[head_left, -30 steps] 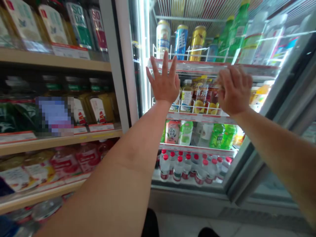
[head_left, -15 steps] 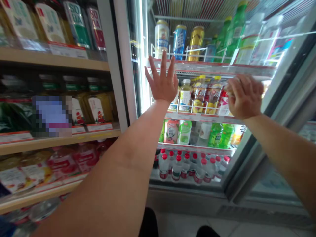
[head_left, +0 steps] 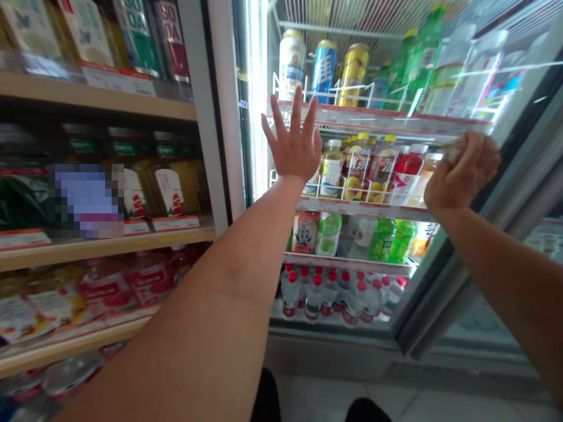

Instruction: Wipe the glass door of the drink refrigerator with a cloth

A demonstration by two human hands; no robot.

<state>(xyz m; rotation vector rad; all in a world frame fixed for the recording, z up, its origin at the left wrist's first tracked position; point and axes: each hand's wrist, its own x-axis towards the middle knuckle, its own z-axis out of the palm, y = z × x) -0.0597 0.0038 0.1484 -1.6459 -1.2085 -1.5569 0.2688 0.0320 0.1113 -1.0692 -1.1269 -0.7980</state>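
My left hand (head_left: 294, 143) is raised with its fingers spread, palm turned toward the drinks fridge. It appears in front of the shelf edge below the cans, and whether it touches glass I cannot tell. To the right, my right hand (head_left: 460, 173) is closed round something small and pale, mostly hidden by the fingers. That hand is near the fridge's right frame (head_left: 444, 264). Between the hands stand a bottle with a white cap (head_left: 332, 167), several yellow-capped bottles (head_left: 358, 167) and a red drink bottle (head_left: 407, 173).
Cans (head_left: 323, 67) and green bottles (head_left: 424, 55) stand on the fridge's top shelf. Cartons (head_left: 305, 231) and red-capped water bottles (head_left: 314, 296) fill lower levels. Wooden shelves (head_left: 101, 246) of bottled drinks run along the left. A pixelated patch covers part of them.
My right hand has moved right, uncovering the red drink bottle and the bottle beside it. My left hand stays spread in nearly the same place. The view has shifted slightly.
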